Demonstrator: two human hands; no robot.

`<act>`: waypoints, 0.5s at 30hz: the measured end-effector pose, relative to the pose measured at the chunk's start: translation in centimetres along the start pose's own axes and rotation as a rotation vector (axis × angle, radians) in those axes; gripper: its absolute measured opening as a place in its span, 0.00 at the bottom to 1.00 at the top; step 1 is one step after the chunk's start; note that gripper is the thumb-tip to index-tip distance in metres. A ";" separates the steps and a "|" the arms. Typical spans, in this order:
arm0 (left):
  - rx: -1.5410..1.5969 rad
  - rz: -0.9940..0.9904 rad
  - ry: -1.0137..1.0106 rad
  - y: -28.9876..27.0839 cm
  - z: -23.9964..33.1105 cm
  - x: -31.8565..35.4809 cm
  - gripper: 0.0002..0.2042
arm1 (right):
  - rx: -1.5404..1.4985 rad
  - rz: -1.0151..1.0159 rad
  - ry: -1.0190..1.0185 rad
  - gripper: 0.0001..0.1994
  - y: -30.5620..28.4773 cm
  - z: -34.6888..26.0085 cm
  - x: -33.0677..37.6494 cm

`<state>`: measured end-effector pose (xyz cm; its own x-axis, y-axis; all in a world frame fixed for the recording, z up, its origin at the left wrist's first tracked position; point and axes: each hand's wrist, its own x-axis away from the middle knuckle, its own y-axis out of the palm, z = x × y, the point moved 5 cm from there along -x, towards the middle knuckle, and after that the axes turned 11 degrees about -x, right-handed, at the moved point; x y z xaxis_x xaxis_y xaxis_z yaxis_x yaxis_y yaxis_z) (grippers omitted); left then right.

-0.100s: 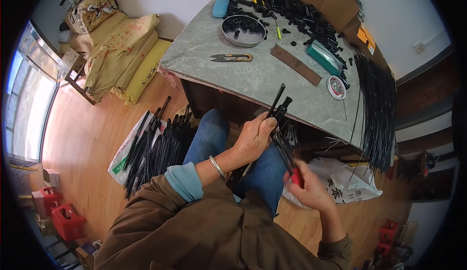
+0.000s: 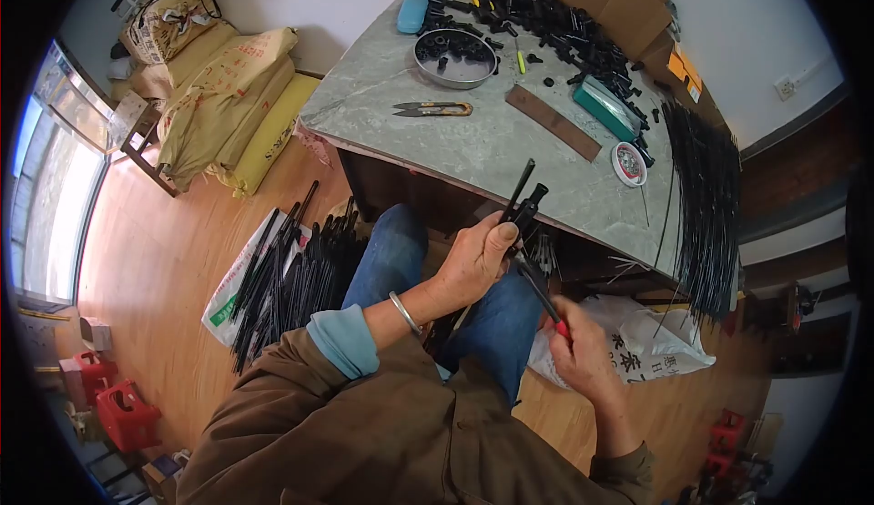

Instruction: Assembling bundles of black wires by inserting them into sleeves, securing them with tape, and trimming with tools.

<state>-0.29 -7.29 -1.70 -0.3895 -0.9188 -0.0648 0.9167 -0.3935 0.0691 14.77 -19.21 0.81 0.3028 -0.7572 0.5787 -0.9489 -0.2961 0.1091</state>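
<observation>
"Slim black rod and stubby black cylindrical fitting, side by side: where are they?"

"Up in the left hand, in front of the marbled grey surface. Their upper ends tilt away from the person and, in this view, overlap its front edge."

"Is that grip closed?"

"Yes, wrapped around both pieces, thumb on top."

"And the right hand?"

"Its grip is closed on the red handle of a long dark tool. The shaft slants up toward the underside of the left hand; I cannot tell whether its tip touches the black pieces."

"What lies on the surface?"

"A round silvery metal bowl with small black pieces inside, dark-bladed snips, a flat brown bar, a teal-green box and a small round white tub. Heaped black fittings crowd the far side, and long thin black rods hang over the right edge."

"Below that?"

"A thick bunch of black sticks lies left of the person's blue denim knee, partly on a white bag. A white printed sack lies on the floor to the right."
</observation>
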 end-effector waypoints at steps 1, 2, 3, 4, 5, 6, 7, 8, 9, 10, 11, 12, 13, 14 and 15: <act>-0.002 -0.002 0.012 0.3 0.3 0.0 0.27 | 0.001 0.036 -0.002 0.11 -0.1 0.4 0.2; -0.005 -0.012 0.011 0.3 0.3 0.2 0.27 | -0.004 0.071 -0.007 0.11 0.1 0.9 0.5; -0.012 -0.015 0.029 0.2 0.3 0.4 0.27 | -0.310 -0.148 0.078 0.17 0.2 2.9 0.2; -0.017 -0.016 0.046 0.3 0.2 0.3 0.27 | -0.317 -0.143 0.074 0.17 0.0 2.6 0.3; -0.019 -0.026 0.045 0.3 0.2 0.2 0.27 | -0.316 -0.154 0.074 0.21 -0.1 1.9 0.3; 0.034 -0.074 0.010 0.5 0.0 0.2 0.27 | -0.314 -0.171 0.076 0.26 -0.1 1.2 0.4; 0.088 -0.120 -0.024 0.5 -0.2 0.2 0.27 | -0.397 -0.158 0.048 0.29 0.7 0.0 0.5; 0.085 -0.123 -0.025 0.4 -0.1 0.3 0.27 | -0.400 -0.158 0.045 0.29 0.7 -0.8 0.8; 0.070 -0.125 -0.021 0.5 0.1 0.4 0.27 | -0.355 -0.180 0.092 0.27 0.6 -1.3 1.2; 0.054 -0.128 -0.016 0.6 0.2 0.4 0.27 | -0.310 -0.202 0.139 0.24 0.4 -1.5 1.4; 0.050 -0.129 -0.017 0.6 0.2 0.5 0.27 | -0.313 -0.203 0.137 0.24 0.3 -1.9 1.6; 0.052 -0.134 -0.022 0.6 0.1 0.4 0.27 | -0.298 -0.209 0.134 0.22 0.3 -2.1 1.8; 0.054 -0.138 -0.027 0.7 0.0 0.4 0.27 | -0.283 -0.215 0.132 0.19 0.2 -2.2 1.9; 0.050 -0.141 -0.028 0.8 0.1 0.4 0.27 | -0.287 -0.215 0.130 0.19 0.4 -1.9 1.9; 0.054 -0.137 -0.025 0.8 0.3 0.5 0.27 | -0.348 -0.176 0.161 0.16 0.9 -1.1 1.9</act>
<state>0.25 -8.08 -1.33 -0.5137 -0.8563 -0.0526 0.8487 -0.5162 0.1148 14.41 -20.28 2.88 0.4718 -0.6040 0.6424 -0.8655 -0.1779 0.4683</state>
